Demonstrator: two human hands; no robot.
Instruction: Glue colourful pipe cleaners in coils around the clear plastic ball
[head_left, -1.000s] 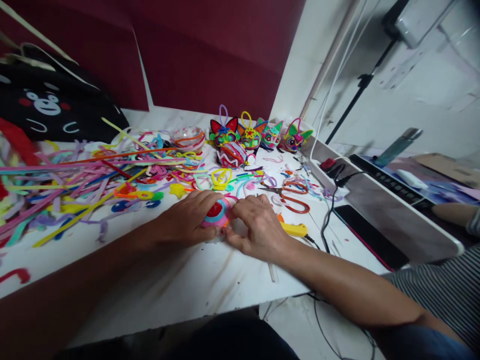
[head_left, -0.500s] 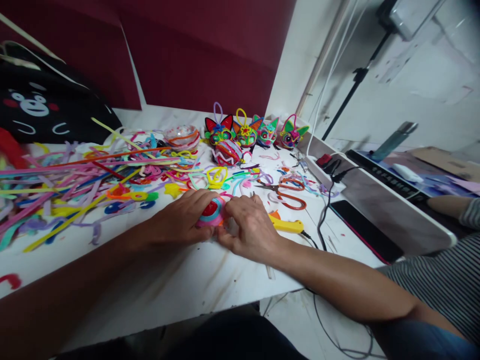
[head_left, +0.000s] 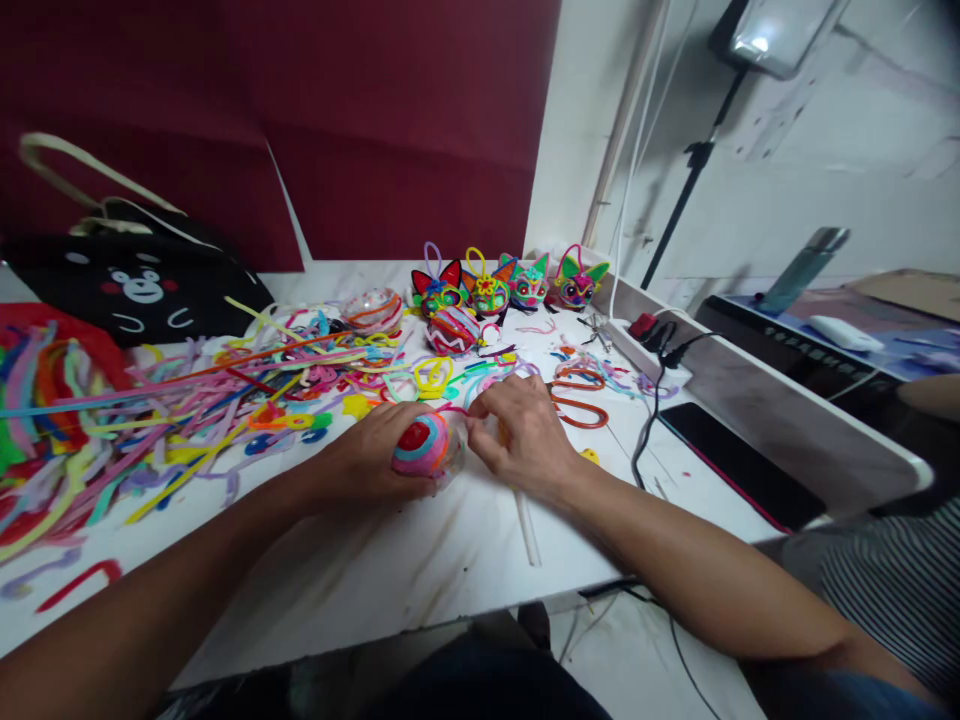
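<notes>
My left hand (head_left: 379, 450) is wrapped around a clear ball (head_left: 425, 450) partly covered with coiled pipe cleaner in red, blue, pink and orange. A pink pipe cleaner (head_left: 452, 408) runs from the top of the ball toward my right hand (head_left: 521, 430). The fingers of that hand are curled and pinched at the strip's end, just right of the ball. Beneath the right hand, a yellow glue gun (head_left: 590, 456) is mostly hidden, with a clear glue stick (head_left: 529, 530) poking out toward the table's front edge. Orange-handled scissors (head_left: 581, 410) lie just beyond.
Loose pipe cleaners (head_left: 187, 400) are heaped on the left by a black bag (head_left: 142, 290). Several finished animal-head ornaments (head_left: 491, 290) and a wrapped ball (head_left: 452, 332) stand behind. A phone (head_left: 739, 465), cables and a power strip (head_left: 649, 350) lie right. Another person's striped sleeve (head_left: 900, 580) shows there.
My right hand has drawn away from the ball to the right, and the pink pipe cleaner now spans the gap. More of the ball shows in my left hand. The view has shifted left.
</notes>
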